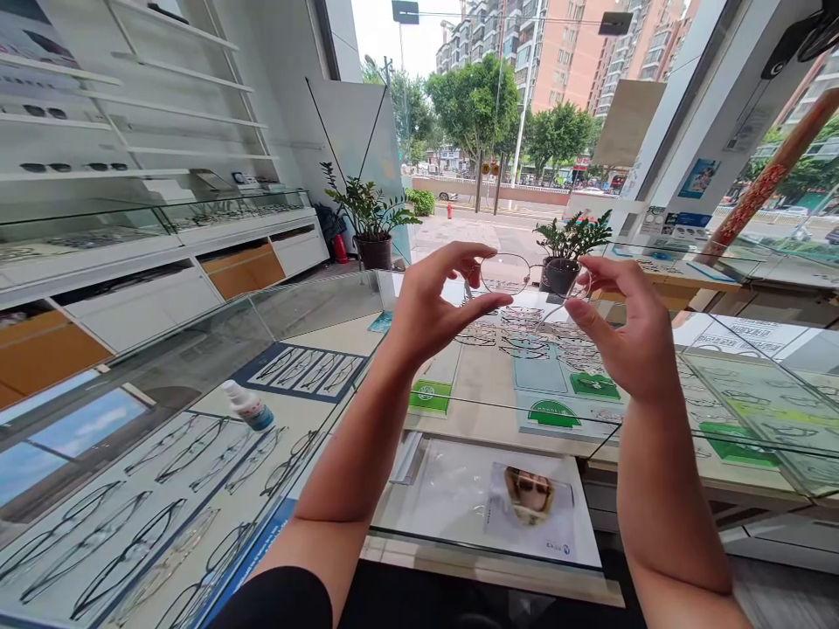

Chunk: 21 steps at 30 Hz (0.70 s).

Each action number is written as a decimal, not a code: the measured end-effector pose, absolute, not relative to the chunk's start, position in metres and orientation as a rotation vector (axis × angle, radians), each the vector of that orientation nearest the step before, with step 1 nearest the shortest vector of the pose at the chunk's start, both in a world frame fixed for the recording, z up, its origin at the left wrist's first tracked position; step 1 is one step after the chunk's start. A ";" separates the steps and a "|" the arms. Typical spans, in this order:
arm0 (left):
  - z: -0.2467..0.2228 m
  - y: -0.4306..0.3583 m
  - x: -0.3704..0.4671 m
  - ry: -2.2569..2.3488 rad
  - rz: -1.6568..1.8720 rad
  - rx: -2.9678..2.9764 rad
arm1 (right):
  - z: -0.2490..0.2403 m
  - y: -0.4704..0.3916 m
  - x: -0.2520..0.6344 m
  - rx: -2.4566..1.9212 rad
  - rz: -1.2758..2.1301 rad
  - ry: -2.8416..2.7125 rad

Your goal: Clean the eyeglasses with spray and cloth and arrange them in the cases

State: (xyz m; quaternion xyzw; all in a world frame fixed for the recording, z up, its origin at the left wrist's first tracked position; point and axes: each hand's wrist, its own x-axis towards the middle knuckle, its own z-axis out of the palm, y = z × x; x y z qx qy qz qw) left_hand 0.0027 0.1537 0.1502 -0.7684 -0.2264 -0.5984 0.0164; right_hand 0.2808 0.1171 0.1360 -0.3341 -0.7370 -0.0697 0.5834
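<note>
A pair of thin round-rimmed eyeglasses (528, 269) is held up in the air above the glass counter, lenses toward the window. My left hand (440, 293) grips it at the left rim, thumb below and fingers curled above. At the other side my right hand (626, 323) pinches the right rim between thumb and fingers. The left lens shows fully, while the right one is partly covered by my fingers. Below both hands, rows of eyeglass frames (524, 336) lie inside the glass display case.
A spray bottle (247, 405) stands on the left glass counter, over trays of glasses (308, 370). In front of me lies a white mat (452, 489) with a printed card (528, 507). Potted plants (375, 253) stand beyond the counter, before a large window. Wall shelves (163, 100) line the left.
</note>
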 end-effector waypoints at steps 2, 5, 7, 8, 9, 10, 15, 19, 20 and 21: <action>0.149 0.155 0.002 -0.693 -1.842 -2.364 | 0.136 0.115 0.280 -0.796 -0.174 -1.725; 0.149 0.156 0.002 -0.669 -1.822 -2.329 | 0.137 0.113 0.279 -0.813 -0.182 -1.728; 0.148 0.155 0.003 -0.645 -1.819 -2.304 | 0.138 0.113 0.279 -0.809 -0.177 -1.732; 0.148 0.155 0.003 -0.640 -1.817 -2.291 | 0.138 0.113 0.279 -0.805 -0.171 -1.734; 0.148 0.154 0.004 -0.642 -1.816 -2.278 | 0.138 0.113 0.279 -0.803 -0.165 -1.736; 0.148 0.153 0.005 -0.650 -1.815 -2.266 | 0.137 0.113 0.279 -0.802 -0.158 -1.739; 0.148 0.150 0.007 -0.674 -1.824 -2.241 | 0.137 0.115 0.279 -0.807 -0.138 -1.758; 0.148 0.150 0.006 -0.644 -1.823 -2.249 | 0.136 0.115 0.279 -0.815 -0.135 -1.745; 0.148 0.150 0.006 -0.645 -1.821 -2.251 | 0.136 0.115 0.279 -0.817 -0.134 -1.743; 0.148 0.150 0.006 -0.650 -1.818 -2.253 | 0.136 0.115 0.279 -0.817 -0.133 -1.741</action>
